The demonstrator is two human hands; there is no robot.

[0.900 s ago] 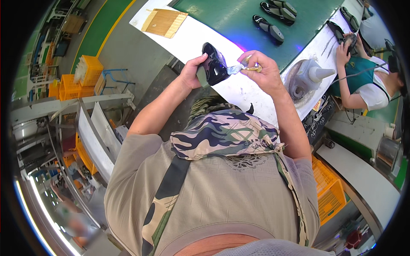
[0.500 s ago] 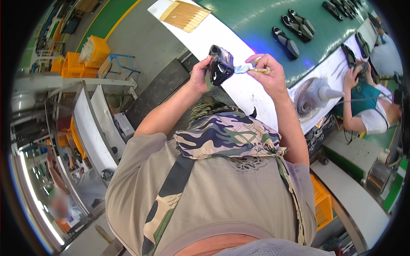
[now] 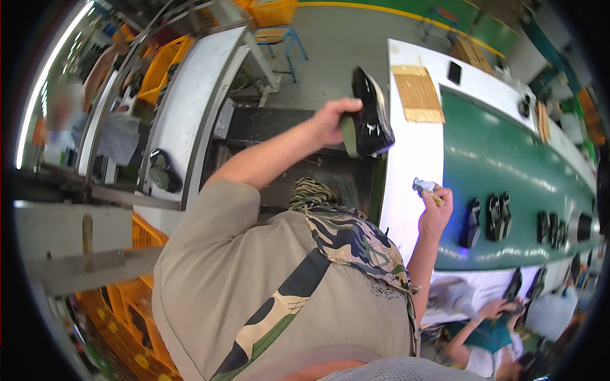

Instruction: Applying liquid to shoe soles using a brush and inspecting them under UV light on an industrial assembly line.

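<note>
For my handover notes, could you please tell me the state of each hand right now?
Left hand: closed, holding a black shoe.
Right hand: closed, holding a small tool with a pale blue end.

No legible text is showing. Camouflage apron (image 3: 346,232) is carrying faint marks, too blurred for reading; shirt (image 3: 241,273) is showing a dark print just beside the apron's edge, not resolving into words either.
</note>
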